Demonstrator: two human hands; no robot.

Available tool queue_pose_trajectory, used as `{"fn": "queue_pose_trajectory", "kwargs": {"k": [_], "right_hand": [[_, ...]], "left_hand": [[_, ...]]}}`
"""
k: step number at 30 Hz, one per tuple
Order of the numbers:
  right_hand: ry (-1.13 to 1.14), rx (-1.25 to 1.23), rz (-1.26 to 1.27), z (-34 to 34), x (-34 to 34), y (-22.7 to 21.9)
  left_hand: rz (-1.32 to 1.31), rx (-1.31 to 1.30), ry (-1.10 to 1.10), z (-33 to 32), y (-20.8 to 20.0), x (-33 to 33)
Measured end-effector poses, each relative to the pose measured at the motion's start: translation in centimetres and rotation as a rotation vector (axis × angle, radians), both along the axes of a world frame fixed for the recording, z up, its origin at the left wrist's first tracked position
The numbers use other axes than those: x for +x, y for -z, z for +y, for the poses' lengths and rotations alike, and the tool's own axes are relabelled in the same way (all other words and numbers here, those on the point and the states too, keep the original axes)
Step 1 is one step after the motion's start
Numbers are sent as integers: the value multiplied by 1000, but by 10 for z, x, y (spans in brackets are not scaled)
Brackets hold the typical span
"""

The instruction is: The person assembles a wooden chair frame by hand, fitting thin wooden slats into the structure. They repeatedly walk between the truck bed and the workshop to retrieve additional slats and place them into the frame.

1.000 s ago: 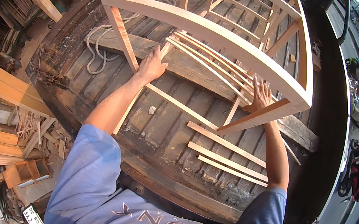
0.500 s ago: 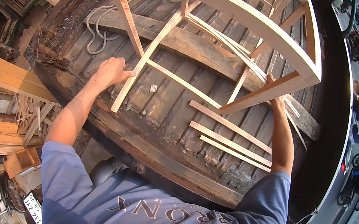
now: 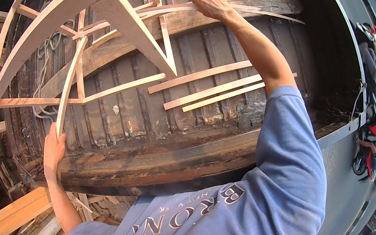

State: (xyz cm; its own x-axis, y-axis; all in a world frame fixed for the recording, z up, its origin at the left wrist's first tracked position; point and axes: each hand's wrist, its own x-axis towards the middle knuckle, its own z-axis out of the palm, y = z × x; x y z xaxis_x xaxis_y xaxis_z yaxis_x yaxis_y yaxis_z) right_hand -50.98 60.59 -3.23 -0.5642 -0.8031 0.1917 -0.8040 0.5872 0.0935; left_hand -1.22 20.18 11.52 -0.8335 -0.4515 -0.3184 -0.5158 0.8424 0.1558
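Note:
A pale wooden frame (image 3: 61,16) with a curved top rail and slender crosspieces stands at the left and middle of a worn truck bed (image 3: 163,148). My left hand (image 3: 54,148) is closed round the near end of one of its long rails (image 3: 67,93). Farther off and to the right, my right hand (image 3: 211,5) is closed over a bundle of thin wooden strips (image 3: 271,13). These strips run through the frame, and their ends stick out to the right past the hand. The undersides of the right fingers are partly hidden.
Several loose wooden sticks (image 3: 212,89) lie between the frame and my right arm. Under the frame are a thick plank (image 3: 182,30) and a coiled rope (image 3: 51,49). Stacked timber (image 3: 18,211) stands at the left; a street with motorbikes (image 3: 373,142) is at the right.
My view has turned, so the frame now appears farther left and rotated. My left hand has taken hold of the rail end; my right arm reaches farther out along the strips.

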Motion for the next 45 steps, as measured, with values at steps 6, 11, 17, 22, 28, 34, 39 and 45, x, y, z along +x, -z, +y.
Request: {"fn": "queue_pose_trajectory", "kwargs": {"k": [6, 11, 17, 22, 28, 34, 39, 45], "right_hand": [[60, 131, -52, -1, 4, 2], [-21, -122, 15, 59, 36, -22], [128, 366, -559, 143, 109, -55], [178, 651, -761, 150, 124, -49], [-119, 538, -632, 134, 170, -7], [-83, 410, -679, 118, 175, 36], [-153, 362, -698, 119, 186, 44], [14, 572, -646, 121, 227, 24]], "left_hand": [[-390, -296, 13, 64, -89, 30], [-543, -187, 88, 94, -153, 37], [-271, 375, 583, 126, -65, -23], [-66, 489, 701, 205, 81, -97], [216, 229, 881, 239, 96, -142], [-263, 672, 453, 149, -29, -31], [614, 336, -307, 170, -64, 107], [1207, -127, -1238, 285, 35, 208]]}}
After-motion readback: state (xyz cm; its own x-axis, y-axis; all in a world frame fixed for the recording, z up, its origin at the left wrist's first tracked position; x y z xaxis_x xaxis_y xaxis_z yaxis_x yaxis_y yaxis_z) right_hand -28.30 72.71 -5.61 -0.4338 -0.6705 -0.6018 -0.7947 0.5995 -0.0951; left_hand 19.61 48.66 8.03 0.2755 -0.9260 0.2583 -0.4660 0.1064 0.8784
